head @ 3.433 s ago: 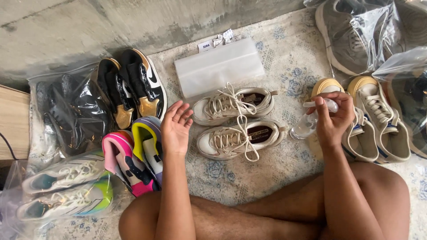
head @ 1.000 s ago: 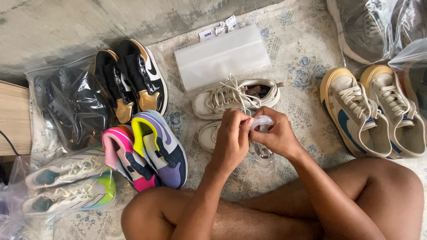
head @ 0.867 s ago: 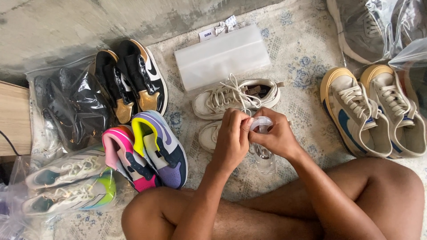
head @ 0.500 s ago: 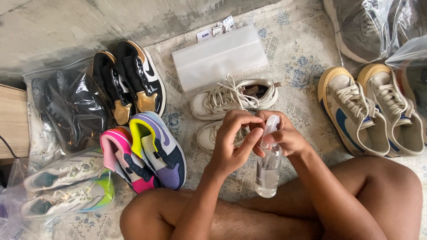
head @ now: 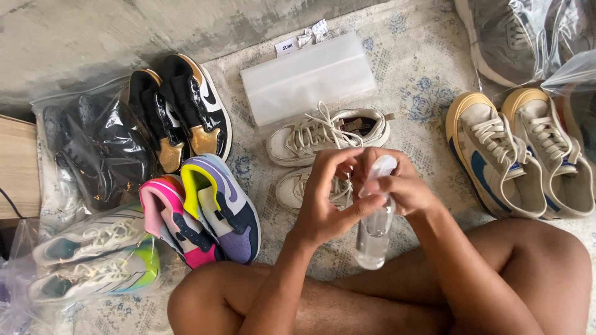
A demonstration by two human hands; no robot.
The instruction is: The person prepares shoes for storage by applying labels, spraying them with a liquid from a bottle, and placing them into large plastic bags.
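While both hands meet above the crossed legs, the clear spray bottle [head: 374, 232] hangs from its top: the right hand [head: 403, 189] is curled closed around the neck and white cap, and the left hand [head: 329, 201] is half open, its thumb pressed against the bottle's side and its fingers [head: 332, 164] arched loosely over the cap. The body dangles unsupported below the fingers, so a slack grip could let it drop onto the bare leg. If the nozzle faces the palms, which I cannot tell, liquid could wet the hands instead.

Just beyond the fingertips lie 2 cream sneakers [head: 329, 133], the nearer partly hidden. Left of the fingers sit 2 multicoloured sneakers [head: 211, 211]; right, 2 tan sneakers [head: 528, 161]. All rest on a pale patterned rug [head: 422, 93] beside a concrete floor [head: 124, 31].
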